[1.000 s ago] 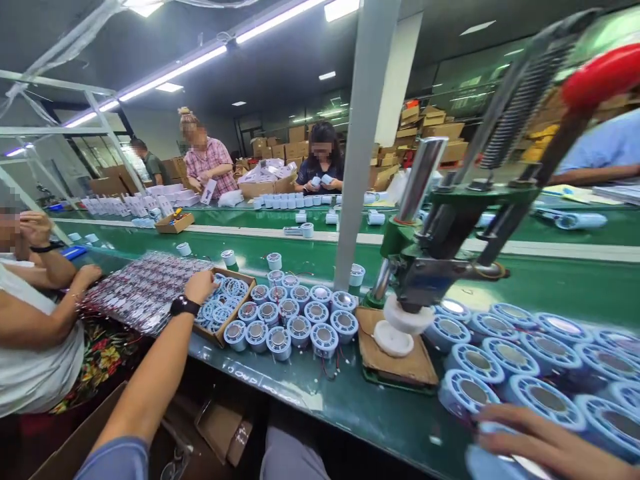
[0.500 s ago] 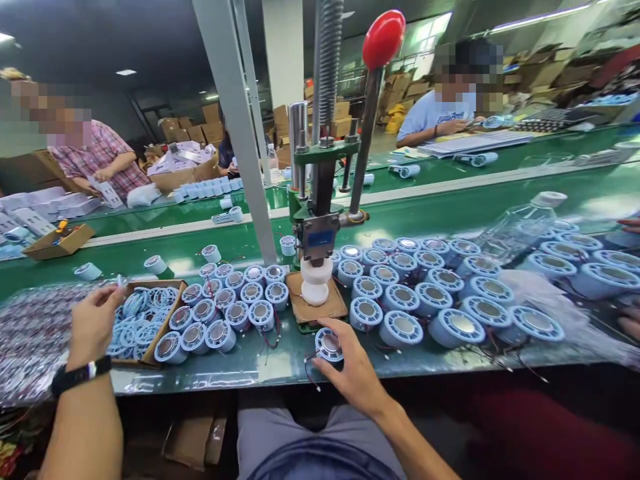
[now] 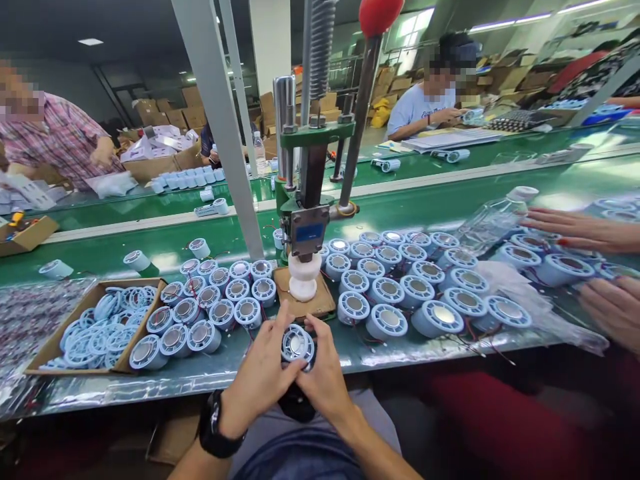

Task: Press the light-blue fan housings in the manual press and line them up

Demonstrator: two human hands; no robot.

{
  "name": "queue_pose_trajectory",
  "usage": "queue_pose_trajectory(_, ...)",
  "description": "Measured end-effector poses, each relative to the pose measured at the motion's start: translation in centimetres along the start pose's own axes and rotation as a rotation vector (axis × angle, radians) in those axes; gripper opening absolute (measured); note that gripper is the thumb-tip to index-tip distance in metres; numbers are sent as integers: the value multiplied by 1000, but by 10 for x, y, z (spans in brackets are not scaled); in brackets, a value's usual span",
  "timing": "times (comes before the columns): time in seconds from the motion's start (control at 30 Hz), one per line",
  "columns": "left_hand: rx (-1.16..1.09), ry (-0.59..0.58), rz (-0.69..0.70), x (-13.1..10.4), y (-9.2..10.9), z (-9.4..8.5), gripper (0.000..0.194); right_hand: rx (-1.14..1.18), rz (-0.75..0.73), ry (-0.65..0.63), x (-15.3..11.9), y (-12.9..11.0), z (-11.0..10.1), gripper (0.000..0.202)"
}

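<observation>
A light-blue round part with a silver centre (image 3: 297, 345) is held between my two hands near the table's front edge. My left hand (image 3: 264, 365) wraps its left side, with the thumb on its near rim. Around the right side are the fingers of my right hand (image 3: 323, 373). Just beyond stands a hand press (image 3: 310, 230) with a white round head (image 3: 303, 277) over a cardboard-covered base (image 3: 320, 303). A cardboard box (image 3: 35, 363) of thin blue rings (image 3: 95, 340) lies to the left.
Rows of blue round parts (image 3: 185, 310) stand left of the press, and more (image 3: 387, 290) stand right. A clear bottle (image 3: 493, 220) lies among them. Another person's hands (image 3: 580, 230) reach in at the right. A grey post (image 3: 220, 127) rises behind.
My left hand has moved from the ring box to the blue part beside my right hand, and both now hold it. The view has shifted. The other person's hands have come further in.
</observation>
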State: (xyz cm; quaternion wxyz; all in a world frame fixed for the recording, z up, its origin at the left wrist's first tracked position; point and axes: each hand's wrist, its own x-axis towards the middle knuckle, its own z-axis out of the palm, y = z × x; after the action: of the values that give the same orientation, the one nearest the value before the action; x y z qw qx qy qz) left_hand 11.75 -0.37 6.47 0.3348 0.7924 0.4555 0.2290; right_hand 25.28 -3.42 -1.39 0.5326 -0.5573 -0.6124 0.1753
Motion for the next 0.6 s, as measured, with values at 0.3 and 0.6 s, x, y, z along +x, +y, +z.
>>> queue_pose_trajectory(0.3,44,68,-14,-6,-1,17,91,96,-75,-80,-3,12,-5,81)
queue_pose_trajectory(0.6,-32,450,-140,-10,-8,47,90,105,-79,-43,-5,7,-5,84)
